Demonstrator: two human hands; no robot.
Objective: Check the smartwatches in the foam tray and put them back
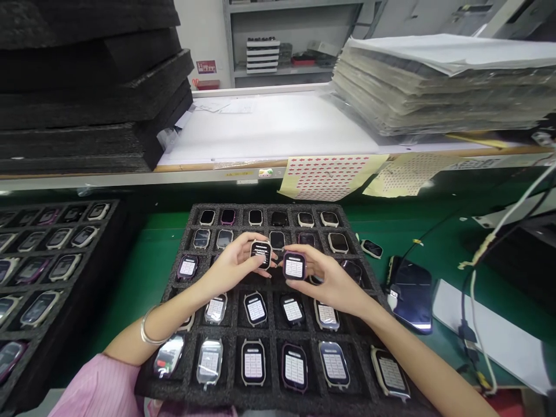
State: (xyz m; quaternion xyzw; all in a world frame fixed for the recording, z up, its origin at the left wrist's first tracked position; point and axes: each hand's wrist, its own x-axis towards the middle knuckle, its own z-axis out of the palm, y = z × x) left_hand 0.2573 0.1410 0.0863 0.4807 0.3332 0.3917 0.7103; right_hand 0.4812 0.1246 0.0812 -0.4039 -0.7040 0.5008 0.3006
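Note:
My left hand is closed round a light-framed watch with white text on its dark screen, the thumb lying on the glass. Close to its right, my right hand grips a purple-framed watch by its edges; a white grid of boxes shows on that screen. Both hands are above a black foam tray with rows of compartments. Watch faces lie in many of them: the back rows have dark screens, the front rows mostly lit white grids. My hands and forearms cover some compartments.
Another watch tray stands at left. Right of the main tray lie a loose watch, a dark phone and cables. Behind, a shelf bears black foam blocks and stacked plastic trays.

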